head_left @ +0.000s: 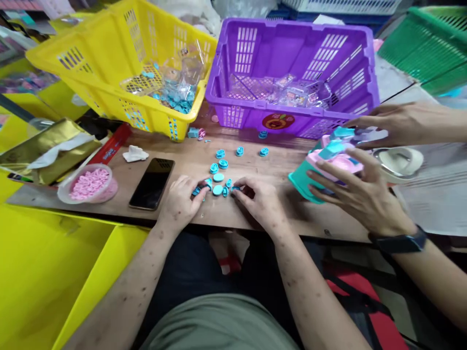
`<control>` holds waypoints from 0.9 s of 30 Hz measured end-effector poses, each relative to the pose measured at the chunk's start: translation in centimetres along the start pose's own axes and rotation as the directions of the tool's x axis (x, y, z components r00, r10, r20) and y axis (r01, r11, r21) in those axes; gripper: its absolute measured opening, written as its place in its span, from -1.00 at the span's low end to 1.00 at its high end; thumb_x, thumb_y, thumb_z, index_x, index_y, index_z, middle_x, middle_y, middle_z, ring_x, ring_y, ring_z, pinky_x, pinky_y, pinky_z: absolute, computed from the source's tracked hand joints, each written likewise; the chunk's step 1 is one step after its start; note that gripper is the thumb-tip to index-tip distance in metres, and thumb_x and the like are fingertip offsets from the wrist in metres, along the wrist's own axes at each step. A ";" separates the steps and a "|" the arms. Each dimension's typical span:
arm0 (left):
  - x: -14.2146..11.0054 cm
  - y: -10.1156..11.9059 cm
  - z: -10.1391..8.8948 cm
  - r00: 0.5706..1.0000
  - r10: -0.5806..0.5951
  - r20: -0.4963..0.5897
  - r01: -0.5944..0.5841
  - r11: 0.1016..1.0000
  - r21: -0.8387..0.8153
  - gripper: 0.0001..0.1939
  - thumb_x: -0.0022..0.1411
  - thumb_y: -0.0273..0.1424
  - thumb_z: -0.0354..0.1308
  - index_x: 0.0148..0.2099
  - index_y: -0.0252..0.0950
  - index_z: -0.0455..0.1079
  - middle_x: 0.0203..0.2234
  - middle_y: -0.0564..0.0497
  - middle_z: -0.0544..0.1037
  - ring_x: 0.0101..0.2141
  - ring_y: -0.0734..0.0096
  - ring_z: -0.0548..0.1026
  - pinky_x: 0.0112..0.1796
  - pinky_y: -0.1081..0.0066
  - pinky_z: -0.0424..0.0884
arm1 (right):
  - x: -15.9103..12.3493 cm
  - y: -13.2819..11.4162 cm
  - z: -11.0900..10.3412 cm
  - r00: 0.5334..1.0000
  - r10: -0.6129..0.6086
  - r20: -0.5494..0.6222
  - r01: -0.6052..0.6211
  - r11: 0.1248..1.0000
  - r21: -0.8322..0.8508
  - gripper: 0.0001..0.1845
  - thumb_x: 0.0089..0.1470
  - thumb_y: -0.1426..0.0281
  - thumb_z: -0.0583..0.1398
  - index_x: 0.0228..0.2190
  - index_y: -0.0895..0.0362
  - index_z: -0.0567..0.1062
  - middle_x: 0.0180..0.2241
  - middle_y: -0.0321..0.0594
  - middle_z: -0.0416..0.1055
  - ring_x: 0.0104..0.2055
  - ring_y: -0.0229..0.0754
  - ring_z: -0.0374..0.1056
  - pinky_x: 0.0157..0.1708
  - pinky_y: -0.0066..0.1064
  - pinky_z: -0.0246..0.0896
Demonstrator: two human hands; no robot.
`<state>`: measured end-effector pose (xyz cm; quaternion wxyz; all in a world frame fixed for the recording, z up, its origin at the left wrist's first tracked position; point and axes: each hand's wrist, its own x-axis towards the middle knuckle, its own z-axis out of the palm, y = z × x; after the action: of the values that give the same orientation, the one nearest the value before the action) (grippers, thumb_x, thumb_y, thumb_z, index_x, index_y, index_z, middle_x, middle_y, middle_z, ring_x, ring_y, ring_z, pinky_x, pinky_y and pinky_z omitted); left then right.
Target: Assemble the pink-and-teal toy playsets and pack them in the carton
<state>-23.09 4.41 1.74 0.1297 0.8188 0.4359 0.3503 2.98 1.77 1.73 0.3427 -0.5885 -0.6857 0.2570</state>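
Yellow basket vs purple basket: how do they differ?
The yellow basket sits tilted, its opening leaning toward the table; the purple basket sits level. The yellow basket holds small blue pieces and clear packaging; the purple basket holds clear packets with pinkish contents. Both are slotted plastic baskets on the wooden table.

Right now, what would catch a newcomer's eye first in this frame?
Two bright crates at the back of the wooden table: a tilted yellow basket on the left and a purple basket beside it. In front, the left hand and right hand pinch at a cluster of small blue plastic pieces. At right, a co-worker's hands grip a pink-and-teal toy.
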 end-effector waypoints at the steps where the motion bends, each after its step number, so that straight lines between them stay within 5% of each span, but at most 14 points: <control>1: 0.0 0.1 -0.2 1.000 -0.027 -0.008 0.027 0.999 -0.037 -0.78 0.57 -0.27 0.22 0.12 -0.18 0.63 -0.05 -0.09 0.75 0.00 0.06 0.68 0.10 0.07 0.62 | -0.4 -0.1 0.0 1.000 -0.001 -0.013 0.001 1.000 -0.002 -0.82 0.34 0.34 0.36 -0.06 0.08 0.71 -0.29 -0.20 0.66 -0.27 -0.08 0.54 -0.11 -0.26 0.46; 5: 0.5 0.4 -1.3 0.971 -0.231 -0.063 0.201 0.929 -0.312 -0.80 0.50 -0.29 0.23 0.02 -0.22 0.64 -0.08 -0.05 0.75 -0.09 0.18 0.73 0.04 0.21 0.68 | -1.5 -1.1 -0.1 0.998 0.033 -0.062 -0.026 0.994 0.106 -0.77 0.38 0.24 0.30 -0.04 0.06 0.68 -0.17 -0.13 0.70 -0.27 -0.07 0.59 -0.16 -0.25 0.52; 9: 0.8 -0.3 -2.7 0.932 -0.362 -0.002 0.316 0.816 -0.485 -0.72 0.43 -0.25 0.26 0.03 -0.28 0.67 -0.10 -0.07 0.75 -0.17 0.24 0.73 -0.08 0.29 0.70 | -1.9 -2.1 0.6 0.998 0.062 -0.024 -0.056 0.973 0.222 -0.78 0.41 0.17 0.27 -0.15 0.05 0.61 -0.20 -0.12 0.70 -0.23 -0.03 0.65 -0.16 -0.23 0.60; 13: 0.5 -1.6 -3.4 0.953 -0.298 0.054 0.291 0.849 -0.441 -0.70 0.36 -0.19 0.34 -0.01 -0.27 0.72 -0.04 -0.12 0.75 -0.10 0.20 0.72 -0.04 0.30 0.70 | -1.9 -3.1 2.9 1.000 0.002 0.024 -0.009 0.957 0.290 -0.78 0.46 0.14 0.28 -0.17 0.02 0.58 -0.26 -0.17 0.68 -0.28 -0.04 0.65 -0.20 -0.22 0.62; 19: 0.0 -2.6 -3.8 0.974 -0.163 0.155 0.208 0.914 -0.350 -0.71 0.46 -0.29 0.29 0.12 -0.23 0.70 0.05 -0.12 0.76 -0.01 0.19 0.74 0.08 0.27 0.66 | -1.1 -4.7 6.4 0.911 -0.396 0.118 0.393 0.918 0.044 -0.81 0.51 0.42 0.26 0.05 0.02 0.65 0.03 -0.06 0.68 0.09 0.09 0.61 0.17 -0.05 0.56; 27: 0.7 -4.0 -3.9 0.981 0.027 0.194 0.021 0.970 -0.242 -0.76 0.51 -0.39 0.27 0.12 -0.19 0.72 0.03 -0.09 0.78 0.08 0.17 0.73 0.19 0.20 0.61 | -1.2 -2.5 5.1 0.938 -0.346 0.011 0.344 0.936 0.069 -0.84 0.50 0.37 0.28 0.03 0.05 0.66 -0.11 -0.12 0.70 -0.11 -0.02 0.65 -0.02 -0.20 0.60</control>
<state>-27.95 6.90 2.78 0.2704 0.8281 0.3735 0.3189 -2.44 0.46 0.17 0.3936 -0.4445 -0.7734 0.2221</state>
